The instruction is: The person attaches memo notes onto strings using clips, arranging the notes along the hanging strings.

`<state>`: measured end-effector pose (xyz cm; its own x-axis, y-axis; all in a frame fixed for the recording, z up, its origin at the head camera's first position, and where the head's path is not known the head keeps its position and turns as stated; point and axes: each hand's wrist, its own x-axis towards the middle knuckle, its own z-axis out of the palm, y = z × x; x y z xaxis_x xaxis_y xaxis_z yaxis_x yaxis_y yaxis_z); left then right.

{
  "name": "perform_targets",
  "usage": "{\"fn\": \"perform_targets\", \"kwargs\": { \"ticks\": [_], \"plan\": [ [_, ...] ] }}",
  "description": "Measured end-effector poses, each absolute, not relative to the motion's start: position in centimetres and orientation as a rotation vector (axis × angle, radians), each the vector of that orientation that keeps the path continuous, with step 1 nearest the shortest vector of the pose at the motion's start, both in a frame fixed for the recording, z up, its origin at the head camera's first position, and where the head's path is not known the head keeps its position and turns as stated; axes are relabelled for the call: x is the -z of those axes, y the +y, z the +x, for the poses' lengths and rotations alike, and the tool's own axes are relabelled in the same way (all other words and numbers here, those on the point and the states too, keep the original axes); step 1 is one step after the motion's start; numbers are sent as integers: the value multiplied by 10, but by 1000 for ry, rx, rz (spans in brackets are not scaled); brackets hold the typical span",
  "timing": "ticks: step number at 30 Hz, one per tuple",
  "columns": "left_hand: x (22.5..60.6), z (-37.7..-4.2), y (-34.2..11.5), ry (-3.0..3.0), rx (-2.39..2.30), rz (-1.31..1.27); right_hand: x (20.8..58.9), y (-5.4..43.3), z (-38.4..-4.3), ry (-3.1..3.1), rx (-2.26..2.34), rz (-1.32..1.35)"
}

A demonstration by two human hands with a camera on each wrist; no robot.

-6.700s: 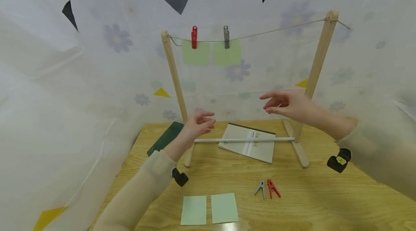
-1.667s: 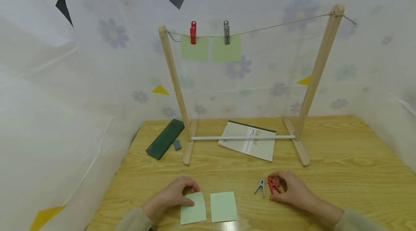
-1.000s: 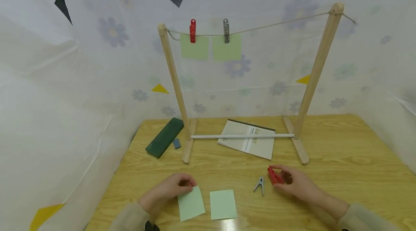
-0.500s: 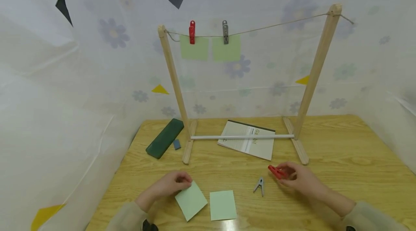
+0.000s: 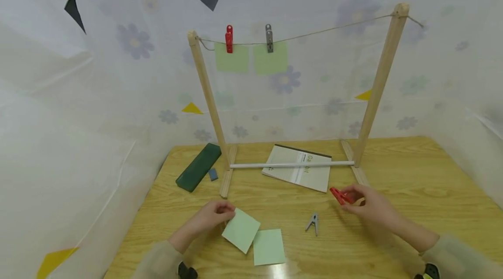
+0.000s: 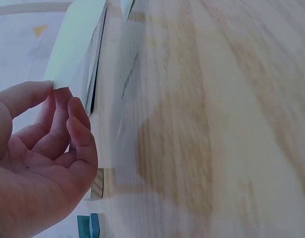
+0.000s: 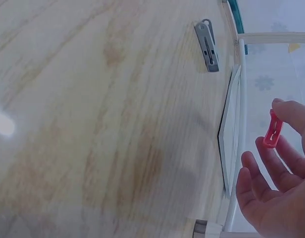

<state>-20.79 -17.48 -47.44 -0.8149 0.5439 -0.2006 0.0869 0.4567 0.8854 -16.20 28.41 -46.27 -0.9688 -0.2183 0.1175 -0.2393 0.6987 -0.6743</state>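
Observation:
My left hand [image 5: 210, 218] pinches a corner of a pale green paper square [image 5: 241, 230] between thumb and fingertips. In the left wrist view, that paper [image 6: 76, 42] is raised off the table. Another green paper square [image 5: 269, 247] lies flat beside it. My right hand [image 5: 369, 202] holds a red clothespin [image 5: 341, 196] by thumb and fingers, lifted above the table; the right wrist view shows the red clothespin [image 7: 273, 130] at the fingertips. A grey clothespin [image 5: 312, 224] lies between the hands. Two green papers hang from a string [image 5: 314, 33], under a red clothespin [image 5: 229, 39] and a grey clothespin [image 5: 269, 39].
A wooden stand with a left post [image 5: 208, 95], a right post [image 5: 381, 82] and a white crossbar [image 5: 251, 166] carries the string. Behind the hands lie a notebook [image 5: 291, 176], a dark green case [image 5: 198, 167] and a small blue block [image 5: 213, 174].
Both hands came down from the stand to the table. The left hand took up a paper corner and turned the paper; the right hand picked up the red clothespin and lifted it.

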Motion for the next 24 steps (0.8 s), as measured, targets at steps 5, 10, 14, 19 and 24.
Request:
{"fn": "perform_targets", "kwargs": {
  "ticks": [5,10,14,19,24],
  "plan": [
    [473,-211,-168,2270,-1363,508,454,286,-164,-2818,-1144,402],
    [470,-216,-158,2292,-1388,479,448,290,-168,-2782,-1178,455],
    [464,-220,-150,2275,-1421,487,441,292,-171,-2738,-1122,492],
    [457,-231,-135,2265,-1453,527,431,294,-176,-2711,-1056,475],
    [448,-240,-121,2266,-1481,552,418,298,-180,-2738,-1061,432]
  ]
}}
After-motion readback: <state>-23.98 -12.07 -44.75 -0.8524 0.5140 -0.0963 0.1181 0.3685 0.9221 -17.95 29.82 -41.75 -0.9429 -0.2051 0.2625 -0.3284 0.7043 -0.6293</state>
